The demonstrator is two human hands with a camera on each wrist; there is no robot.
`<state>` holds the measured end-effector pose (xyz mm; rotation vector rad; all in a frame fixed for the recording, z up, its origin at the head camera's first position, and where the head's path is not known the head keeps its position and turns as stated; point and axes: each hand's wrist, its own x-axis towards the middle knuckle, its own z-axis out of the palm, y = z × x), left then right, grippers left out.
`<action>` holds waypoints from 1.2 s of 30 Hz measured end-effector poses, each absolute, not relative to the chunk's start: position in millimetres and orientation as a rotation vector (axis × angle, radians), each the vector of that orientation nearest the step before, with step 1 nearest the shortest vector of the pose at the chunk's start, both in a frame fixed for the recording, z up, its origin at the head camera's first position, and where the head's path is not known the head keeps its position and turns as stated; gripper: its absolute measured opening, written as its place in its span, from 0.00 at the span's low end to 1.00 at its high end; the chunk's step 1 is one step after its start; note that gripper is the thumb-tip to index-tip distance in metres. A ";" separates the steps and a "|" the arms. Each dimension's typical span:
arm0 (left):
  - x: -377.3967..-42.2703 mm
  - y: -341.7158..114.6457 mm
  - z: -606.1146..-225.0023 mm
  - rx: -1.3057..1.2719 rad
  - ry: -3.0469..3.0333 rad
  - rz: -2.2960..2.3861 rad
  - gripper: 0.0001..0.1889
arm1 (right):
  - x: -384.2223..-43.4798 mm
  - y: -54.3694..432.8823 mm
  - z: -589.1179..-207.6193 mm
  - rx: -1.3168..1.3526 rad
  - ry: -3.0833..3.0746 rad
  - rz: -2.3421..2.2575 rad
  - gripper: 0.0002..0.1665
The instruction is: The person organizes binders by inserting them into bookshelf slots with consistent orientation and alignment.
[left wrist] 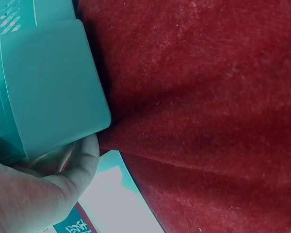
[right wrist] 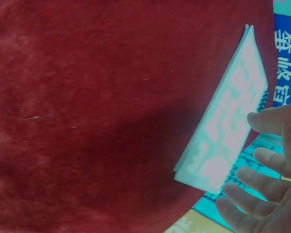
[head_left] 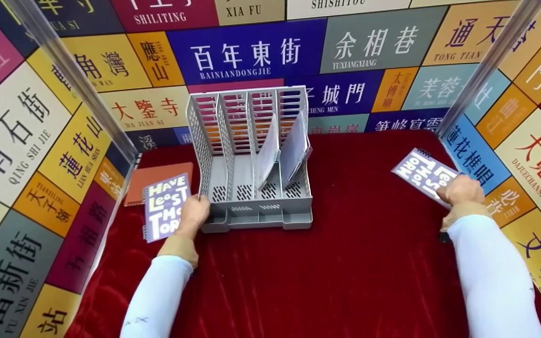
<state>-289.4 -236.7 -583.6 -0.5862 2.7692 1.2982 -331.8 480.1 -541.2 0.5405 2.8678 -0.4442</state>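
A grey file rack (head_left: 256, 206) with upright dividers stands on the red cloth. My left hand (head_left: 194, 213) holds its front left corner; in the left wrist view the fingers (left wrist: 85, 155) curl under the rack's edge (left wrist: 58, 87). Beside that wrist lies a purple spiral notebook (head_left: 165, 206) with white lettering, partly covered by the hand. At the far right my right hand (head_left: 460, 191) is at a similar notebook (head_left: 423, 173). The right wrist view shows the thumb (right wrist: 264, 119) at the notebook's spiral edge (right wrist: 223, 121), the other fingers spread apart.
Thin notebooks (head_left: 294, 150) lean in the rack's two right compartments. An orange notebook (head_left: 176, 170) lies left of the rack, partly under the purple one. Panels printed with Chinese characters (head_left: 256, 51) surround the cloth (head_left: 345, 263), with clear corner posts (head_left: 491, 65) at the back.
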 end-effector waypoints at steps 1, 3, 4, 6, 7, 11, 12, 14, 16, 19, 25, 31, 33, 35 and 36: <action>-289.8 -236.1 -583.4 -0.587 2.772 1.293 0.24 | -329.0 479.6 -541.2 0.554 2.863 -0.451 0.43; -292.1 -236.7 -585.6 -0.588 2.770 1.296 0.24 | -322.3 475.7 -538.8 0.585 2.854 -0.477 0.44; -296.0 -238.6 -591.4 -0.594 2.796 1.279 0.23 | -318.7 473.4 -536.9 0.607 2.844 -0.503 0.45; -304.8 -244.5 -605.2 -0.590 2.822 1.258 0.22 | -309.8 466.0 -530.1 0.656 2.811 -0.561 0.45; -311.2 -249.0 -615.9 -0.580 2.848 1.231 0.21 | -306.0 462.7 -526.9 0.684 2.790 -0.591 0.44; -328.4 -261.8 -646.0 -0.565 2.859 1.223 0.19 | -294.9 453.4 -519.4 0.750 2.708 -0.649 0.43; -331.9 -264.3 -652.9 -0.566 2.872 1.221 0.20 | -293.5 452.2 -519.0 0.764 2.692 -0.649 0.43; -333.1 -264.9 -654.7 -0.577 2.836 1.257 0.21 | -291.6 450.4 -519.7 0.789 2.670 -0.654 0.44; -333.5 -265.8 -655.9 -0.573 2.829 1.262 0.21 | -290.7 449.5 -521.3 0.810 2.663 -0.662 0.46; -328.2 -265.5 -651.9 -0.560 2.834 1.279 0.21 | -290.5 449.3 -525.9 0.825 2.671 -0.686 0.47; -312.9 -255.4 -625.7 -0.536 2.786 1.306 0.21 | -287.9 447.9 -531.7 0.845 2.656 -0.615 0.44; -311.7 -253.7 -621.2 -0.537 2.824 1.282 0.22 | -293.9 451.4 -537.8 0.791 2.674 -0.504 0.45; -306.0 -250.4 -610.5 -0.549 2.793 1.303 0.22 | -299.1 456.6 -543.3 0.778 2.683 -0.488 0.46; -302.4 -246.7 -600.6 -0.572 2.744 1.321 0.24 | -305.2 461.8 -549.8 0.766 2.687 -0.478 0.47; -307.0 -249.6 -608.3 -0.567 2.763 1.304 0.24 | -307.9 464.5 -553.9 0.764 2.691 -0.474 0.47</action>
